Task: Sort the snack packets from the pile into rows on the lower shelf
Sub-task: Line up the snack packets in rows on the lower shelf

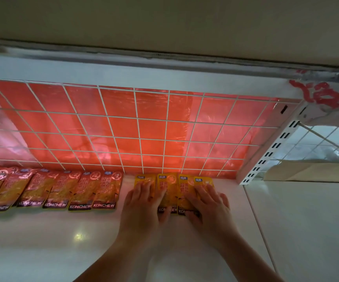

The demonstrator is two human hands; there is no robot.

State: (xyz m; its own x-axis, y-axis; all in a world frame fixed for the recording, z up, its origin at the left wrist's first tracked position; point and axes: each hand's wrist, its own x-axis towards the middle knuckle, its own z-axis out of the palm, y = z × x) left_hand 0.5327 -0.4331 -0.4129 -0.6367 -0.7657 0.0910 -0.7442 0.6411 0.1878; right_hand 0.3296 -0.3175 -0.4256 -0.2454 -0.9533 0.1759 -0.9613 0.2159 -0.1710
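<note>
left hand (142, 202) flat, fingers spread, on yellow packets (170, 183) | right hand (208, 204) likewise | red KONCHEW packets (50, 190) rowed at 9 o'clock

**Where things lie on your lower shelf**

Your lower shelf (62, 241) runs across before you. The wire grid (123, 129) stands along its back edge, with a plastic sheet (154, 110) hanging behind it. At the left, a row of at least 6 packets (62, 190) lies side by side at the grid's foot. Past a gap to the right, 4 more packets (171, 184) lie overlapping. Your left hand (142, 202) rests flat on their left part and your right hand (207, 202) on their right part. The slotted upright (270, 151) stands at the shelf's right back corner.
</note>
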